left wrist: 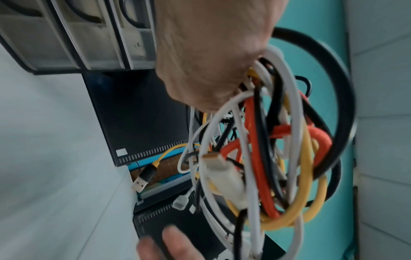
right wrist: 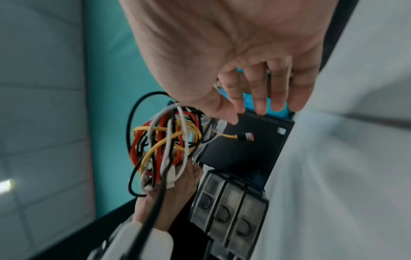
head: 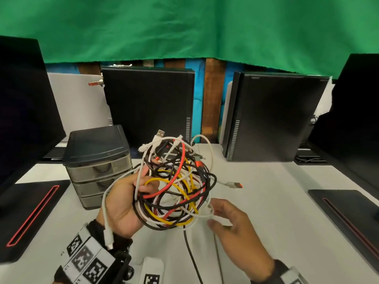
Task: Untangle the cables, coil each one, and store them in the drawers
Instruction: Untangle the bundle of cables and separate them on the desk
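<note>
- The left hand (head: 121,203) holds a tangled ball of cables (head: 176,185) above the white worktop (head: 266,201), its grip curled round several strands, with thumb and fingers hooked into the tangle.
- The tangle mixes white, black, yellow and orange-red cables; a white cable (head: 105,218) trails down over the left wrist and ends in a plug.
- The right hand (head: 231,224) hovers just beside the lower right of the ball, its grip spread and loose; the head view is too blurred to tell whether the fingertips touch a white strand there.
- The right wrist view shows what the head view does not: all four fingers (right wrist: 260,95) straight and apart, nothing held between them.
- The left wrist view shows a black USB plug on a yellow cable (left wrist: 143,177) dangling free from the tangle, and a white connector (left wrist: 220,168) near the lens.
- A small three-drawer unit (head: 98,167) stands on the worktop, left of the ball and behind the left hand; all its drawers are closed.
- Two black computer cases (head: 149,103) stand upright at the back, against a green cloth (head: 184,27).
</note>
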`<move>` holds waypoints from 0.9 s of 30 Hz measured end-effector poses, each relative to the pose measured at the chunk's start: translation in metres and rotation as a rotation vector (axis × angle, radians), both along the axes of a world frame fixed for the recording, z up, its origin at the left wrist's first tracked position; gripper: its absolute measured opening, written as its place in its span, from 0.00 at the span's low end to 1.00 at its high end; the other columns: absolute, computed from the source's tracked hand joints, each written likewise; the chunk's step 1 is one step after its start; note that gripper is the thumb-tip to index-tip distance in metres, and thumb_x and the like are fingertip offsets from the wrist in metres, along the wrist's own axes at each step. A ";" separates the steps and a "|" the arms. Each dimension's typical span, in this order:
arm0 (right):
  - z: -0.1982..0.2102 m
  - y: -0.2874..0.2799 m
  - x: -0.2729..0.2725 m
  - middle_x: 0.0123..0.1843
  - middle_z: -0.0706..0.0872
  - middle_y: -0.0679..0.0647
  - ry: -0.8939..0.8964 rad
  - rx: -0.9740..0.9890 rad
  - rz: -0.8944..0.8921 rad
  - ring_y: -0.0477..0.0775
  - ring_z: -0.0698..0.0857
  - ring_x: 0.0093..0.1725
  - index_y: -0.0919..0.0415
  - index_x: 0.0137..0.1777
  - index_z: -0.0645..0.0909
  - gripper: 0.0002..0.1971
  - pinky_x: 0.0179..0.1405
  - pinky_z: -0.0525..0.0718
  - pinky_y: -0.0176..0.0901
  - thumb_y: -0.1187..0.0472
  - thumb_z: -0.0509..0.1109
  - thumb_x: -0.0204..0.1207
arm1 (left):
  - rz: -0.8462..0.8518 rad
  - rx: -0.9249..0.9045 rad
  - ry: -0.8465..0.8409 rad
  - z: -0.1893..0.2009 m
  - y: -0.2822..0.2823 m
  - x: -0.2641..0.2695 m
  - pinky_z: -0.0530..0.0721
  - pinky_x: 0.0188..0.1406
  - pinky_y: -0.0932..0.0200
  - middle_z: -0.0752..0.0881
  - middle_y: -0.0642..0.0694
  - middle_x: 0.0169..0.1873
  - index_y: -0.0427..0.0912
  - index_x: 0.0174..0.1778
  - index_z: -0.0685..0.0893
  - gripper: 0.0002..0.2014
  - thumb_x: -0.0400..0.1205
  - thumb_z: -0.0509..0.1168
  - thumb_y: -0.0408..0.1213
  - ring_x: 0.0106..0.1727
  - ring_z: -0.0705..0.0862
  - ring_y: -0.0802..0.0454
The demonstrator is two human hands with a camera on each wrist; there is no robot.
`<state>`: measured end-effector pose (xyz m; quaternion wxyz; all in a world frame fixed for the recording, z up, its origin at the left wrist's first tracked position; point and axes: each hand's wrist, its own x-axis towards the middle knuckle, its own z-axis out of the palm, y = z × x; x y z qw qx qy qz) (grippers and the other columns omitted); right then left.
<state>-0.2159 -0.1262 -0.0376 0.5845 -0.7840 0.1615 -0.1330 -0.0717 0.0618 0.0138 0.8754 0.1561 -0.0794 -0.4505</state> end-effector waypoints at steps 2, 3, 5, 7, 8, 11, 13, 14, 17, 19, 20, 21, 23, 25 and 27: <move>0.005 0.003 0.006 0.66 0.87 0.43 0.006 0.121 0.158 0.44 0.81 0.70 0.45 0.68 0.82 0.23 0.63 0.84 0.39 0.71 0.71 0.80 | -0.051 -0.033 0.044 -0.006 0.002 -0.001 0.85 0.34 0.67 0.79 0.49 0.24 0.35 0.53 0.90 0.14 0.71 0.77 0.25 0.23 0.80 0.58; 0.008 0.004 0.008 0.64 0.89 0.47 -0.008 0.217 0.226 0.49 0.83 0.68 0.48 0.67 0.83 0.23 0.65 0.85 0.46 0.73 0.71 0.78 | -0.073 -0.024 0.051 -0.009 0.001 -0.001 0.86 0.38 0.65 0.81 0.46 0.26 0.34 0.56 0.89 0.11 0.78 0.72 0.27 0.27 0.83 0.57; 0.018 0.008 0.010 0.57 0.92 0.57 -0.021 0.515 0.316 0.58 0.90 0.56 0.53 0.58 0.89 0.18 0.58 0.89 0.54 0.71 0.73 0.72 | -0.046 0.046 0.049 -0.013 -0.001 -0.005 0.84 0.50 0.65 0.86 0.43 0.34 0.32 0.60 0.87 0.14 0.88 0.58 0.33 0.36 0.86 0.55; 0.023 0.011 0.011 0.52 0.92 0.63 -0.041 0.724 0.358 0.62 0.92 0.48 0.55 0.51 0.91 0.13 0.49 0.91 0.54 0.66 0.73 0.68 | -0.001 0.130 0.010 -0.018 0.001 -0.003 0.75 0.61 0.72 0.87 0.44 0.40 0.33 0.59 0.86 0.19 0.90 0.50 0.37 0.42 0.85 0.58; 0.022 0.012 0.013 0.51 0.92 0.65 -0.055 0.753 0.354 0.63 0.92 0.47 0.55 0.50 0.92 0.12 0.47 0.91 0.55 0.64 0.73 0.68 | 0.006 0.139 -0.011 -0.019 -0.003 -0.004 0.74 0.64 0.71 0.88 0.45 0.40 0.34 0.58 0.86 0.18 0.90 0.52 0.37 0.43 0.85 0.59; 0.022 0.013 0.016 0.50 0.91 0.65 -0.086 0.792 0.316 0.63 0.92 0.43 0.57 0.52 0.91 0.13 0.40 0.90 0.53 0.61 0.73 0.68 | 0.063 0.252 0.026 -0.034 -0.011 0.002 0.76 0.76 0.44 0.85 0.46 0.57 0.36 0.70 0.82 0.18 0.84 0.65 0.37 0.68 0.79 0.64; 0.026 0.013 0.018 0.48 0.91 0.64 -0.087 0.764 0.284 0.61 0.92 0.41 0.59 0.58 0.87 0.17 0.38 0.89 0.51 0.58 0.73 0.69 | 0.070 0.189 0.030 -0.044 -0.014 0.003 0.71 0.80 0.45 0.79 0.47 0.68 0.39 0.76 0.79 0.23 0.85 0.65 0.43 0.80 0.69 0.61; 0.028 0.014 0.019 0.49 0.91 0.63 -0.086 0.735 0.275 0.60 0.91 0.41 0.59 0.60 0.86 0.18 0.38 0.89 0.51 0.57 0.73 0.70 | 0.072 0.211 0.009 -0.047 -0.017 0.002 0.76 0.75 0.43 0.83 0.43 0.68 0.39 0.73 0.82 0.21 0.87 0.62 0.46 0.76 0.77 0.54; 0.035 0.013 0.019 0.51 0.92 0.62 -0.088 0.640 0.282 0.60 0.90 0.43 0.53 0.63 0.86 0.18 0.41 0.89 0.51 0.55 0.74 0.72 | 0.034 0.203 -0.077 -0.050 -0.019 -0.007 0.88 0.56 0.40 0.91 0.35 0.55 0.37 0.60 0.90 0.18 0.86 0.62 0.46 0.55 0.91 0.38; 0.044 0.015 0.018 0.51 0.92 0.62 -0.084 0.544 0.287 0.59 0.91 0.44 0.50 0.65 0.85 0.16 0.42 0.90 0.51 0.56 0.75 0.78 | 0.013 0.146 -0.113 -0.052 -0.016 -0.008 0.90 0.47 0.40 0.91 0.32 0.50 0.33 0.54 0.91 0.15 0.76 0.75 0.37 0.49 0.92 0.35; 0.048 0.016 0.017 0.51 0.93 0.61 -0.083 0.499 0.290 0.58 0.91 0.45 0.50 0.66 0.85 0.14 0.41 0.90 0.50 0.57 0.73 0.81 | -0.036 0.084 -0.126 -0.053 -0.014 -0.010 0.90 0.48 0.40 0.91 0.29 0.50 0.30 0.54 0.91 0.15 0.73 0.77 0.34 0.50 0.92 0.34; 0.053 0.017 0.017 0.51 0.93 0.60 -0.080 0.457 0.297 0.57 0.91 0.45 0.49 0.67 0.84 0.14 0.42 0.90 0.48 0.58 0.71 0.82 | -0.066 0.039 -0.125 -0.053 -0.013 -0.011 0.89 0.51 0.41 0.90 0.28 0.53 0.28 0.56 0.90 0.16 0.75 0.76 0.34 0.53 0.91 0.34; 0.059 0.019 0.016 0.50 0.94 0.58 -0.070 0.383 0.320 0.55 0.92 0.47 0.49 0.69 0.81 0.15 0.43 0.89 0.48 0.60 0.68 0.84 | 0.010 0.085 -0.171 -0.059 -0.013 -0.011 0.84 0.62 0.46 0.86 0.30 0.63 0.28 0.66 0.85 0.22 0.84 0.68 0.42 0.64 0.87 0.38; 0.063 0.022 0.016 0.50 0.94 0.57 -0.063 0.330 0.337 0.55 0.92 0.49 0.51 0.70 0.79 0.16 0.43 0.89 0.48 0.60 0.68 0.83 | 0.066 -0.023 -0.342 -0.061 -0.009 -0.013 0.72 0.75 0.50 0.75 0.32 0.77 0.31 0.80 0.69 0.29 0.92 0.40 0.47 0.78 0.75 0.41; 0.064 0.024 0.015 0.50 0.94 0.57 -0.066 0.327 0.330 0.56 0.93 0.49 0.51 0.68 0.80 0.17 0.42 0.89 0.48 0.55 0.71 0.79 | 0.023 -0.114 -0.389 -0.064 -0.004 -0.013 0.66 0.79 0.49 0.70 0.33 0.80 0.33 0.84 0.63 0.31 0.91 0.30 0.44 0.82 0.69 0.40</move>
